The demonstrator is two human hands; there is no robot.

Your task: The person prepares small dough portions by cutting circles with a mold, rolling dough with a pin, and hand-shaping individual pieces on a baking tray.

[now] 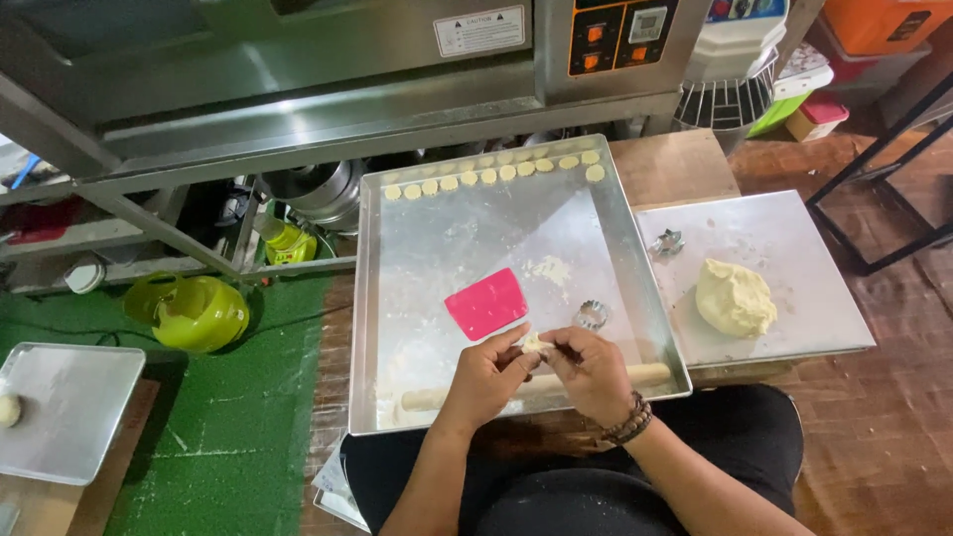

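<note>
Over the tray's near edge: both hands meet on a small dough bit, left hand and right hand pinching it between fingertips. Rolling pin lies crosswise directly beneath; pink scraper just beyond.

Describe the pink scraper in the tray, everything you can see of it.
The pink scraper is a thin, flat card that looks like plastic, roughly square with rounded corners. It lies flat and slightly turned on the floured metal tray, near the middle, just above the hands. Neither the left hand nor the right hand clearly touches it; a round cutter sits to its right.
</note>
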